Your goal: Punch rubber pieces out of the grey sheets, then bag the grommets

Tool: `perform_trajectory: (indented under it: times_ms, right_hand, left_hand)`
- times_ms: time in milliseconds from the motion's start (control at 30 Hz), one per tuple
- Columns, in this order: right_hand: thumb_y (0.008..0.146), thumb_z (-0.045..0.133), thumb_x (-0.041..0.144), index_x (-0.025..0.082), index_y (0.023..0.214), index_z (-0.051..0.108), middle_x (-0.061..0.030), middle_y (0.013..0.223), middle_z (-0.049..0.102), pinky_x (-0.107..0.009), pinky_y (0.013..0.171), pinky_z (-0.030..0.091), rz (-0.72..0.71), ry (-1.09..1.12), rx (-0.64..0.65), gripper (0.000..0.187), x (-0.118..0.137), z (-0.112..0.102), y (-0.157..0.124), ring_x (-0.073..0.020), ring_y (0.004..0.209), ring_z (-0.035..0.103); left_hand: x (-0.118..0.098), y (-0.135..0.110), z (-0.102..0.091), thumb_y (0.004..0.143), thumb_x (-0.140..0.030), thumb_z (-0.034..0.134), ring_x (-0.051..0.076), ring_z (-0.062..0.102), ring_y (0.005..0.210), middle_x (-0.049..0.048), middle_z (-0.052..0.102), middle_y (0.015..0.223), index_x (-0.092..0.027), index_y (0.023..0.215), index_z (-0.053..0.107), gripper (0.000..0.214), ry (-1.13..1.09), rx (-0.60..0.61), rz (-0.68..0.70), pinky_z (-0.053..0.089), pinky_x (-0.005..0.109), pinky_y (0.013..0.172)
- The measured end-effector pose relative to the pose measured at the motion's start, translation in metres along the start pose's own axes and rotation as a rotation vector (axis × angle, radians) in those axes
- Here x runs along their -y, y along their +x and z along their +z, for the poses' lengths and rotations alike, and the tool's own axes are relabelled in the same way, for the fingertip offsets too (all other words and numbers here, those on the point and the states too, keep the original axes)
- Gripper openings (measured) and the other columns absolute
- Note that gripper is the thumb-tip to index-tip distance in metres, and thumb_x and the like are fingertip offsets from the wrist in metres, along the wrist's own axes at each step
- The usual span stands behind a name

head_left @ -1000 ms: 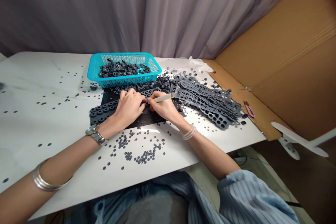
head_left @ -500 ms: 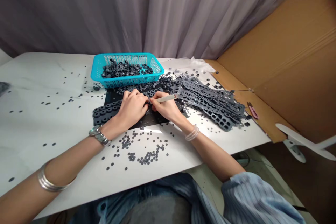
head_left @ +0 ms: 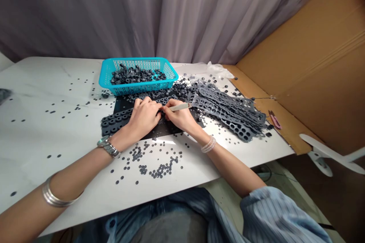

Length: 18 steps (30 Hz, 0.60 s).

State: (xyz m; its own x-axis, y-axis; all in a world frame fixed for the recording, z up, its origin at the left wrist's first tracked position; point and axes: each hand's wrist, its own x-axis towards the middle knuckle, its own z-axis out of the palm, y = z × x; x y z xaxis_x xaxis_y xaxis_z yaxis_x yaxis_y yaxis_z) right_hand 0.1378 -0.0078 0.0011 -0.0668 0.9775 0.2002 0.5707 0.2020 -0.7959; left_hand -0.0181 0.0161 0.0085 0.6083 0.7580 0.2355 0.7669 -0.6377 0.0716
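My left hand (head_left: 145,115) lies over the right part of a dark grey moulded rubber strip (head_left: 114,121) with rows of round, holed knobs. Its fingers are curled, thumb and index closed at the strip's edge. My right hand (head_left: 182,116) is closed around a pale, pen-shaped tool (head_left: 180,107), whose tip is hidden at the fingertips. Both hands' fingertips meet above a black mat (head_left: 151,133). Small black rubber pieces (head_left: 181,90) are heaped just beyond the hands.
A turquoise basket (head_left: 138,85) of black rubber pieces stands behind the hands. Punched-out rubber sheets (head_left: 228,112) are stacked at the right. Small black discs (head_left: 162,171) are scattered over the white table (head_left: 94,205). Pink-handled snips (head_left: 275,120) lie on the cardboard (head_left: 298,142).
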Motion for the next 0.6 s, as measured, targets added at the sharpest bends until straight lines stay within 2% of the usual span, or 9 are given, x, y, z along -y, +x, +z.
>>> perform_trajectory:
  times_ms: [233, 433, 533, 600]
  right_hand:
    - [0.083, 0.051, 0.018, 0.020, 0.064, 0.046, 0.0033, 0.055, 0.054, -0.022, 0.049, 0.030, -0.049, -0.011, -0.014, 0.020, 0.001, 0.001, 0.001, -0.0103, 0.050, 0.047]
    - [0.082, 0.051, 0.018, 0.021, 0.063, 0.046, 0.0027, 0.055, 0.053, -0.024, 0.048, 0.028, -0.075, -0.054, -0.046, 0.020, 0.001, 0.002, 0.001, -0.0110, 0.050, 0.045]
    - [0.081, 0.050, 0.015, 0.021, 0.062, 0.045, 0.0021, 0.056, 0.054, -0.024, 0.049, 0.029, -0.080, -0.094, -0.063, 0.020, 0.001, 0.002, 0.001, -0.0112, 0.051, 0.045]
    - [0.080, 0.050, 0.014, 0.020, 0.062, 0.046, 0.0017, 0.056, 0.055, -0.024, 0.049, 0.030, -0.078, -0.080, -0.059, 0.020, 0.001, 0.002, 0.002, -0.0111, 0.051, 0.046]
  left_hand:
    - [0.001, 0.010, -0.005, 0.084, -0.024, 0.048, 0.031, 0.054, 0.098, 0.0123, 0.069, 0.083, -0.016, 0.081, 0.069, 0.022, -0.021, 0.056, -0.027, 0.035, 0.044, 0.079]
    - [0.000, 0.009, -0.001, 0.085, -0.017, 0.042, 0.029, 0.056, 0.097, 0.0142, 0.069, 0.085, -0.015, 0.076, 0.067, 0.027, -0.037, 0.032, 0.007, 0.038, 0.045, 0.080]
    - [0.003, 0.009, -0.008, 0.083, -0.016, 0.045, 0.028, 0.057, 0.097, 0.0112, 0.071, 0.085, -0.017, 0.075, 0.067, 0.024, -0.160, 0.023, 0.043, 0.041, 0.043, 0.083]
    - [0.008, 0.010, -0.022, 0.080, -0.020, 0.052, 0.025, 0.060, 0.092, 0.0067, 0.072, 0.084, -0.019, 0.074, 0.069, 0.018, -0.337, 0.003, 0.017, 0.043, 0.039, 0.083]
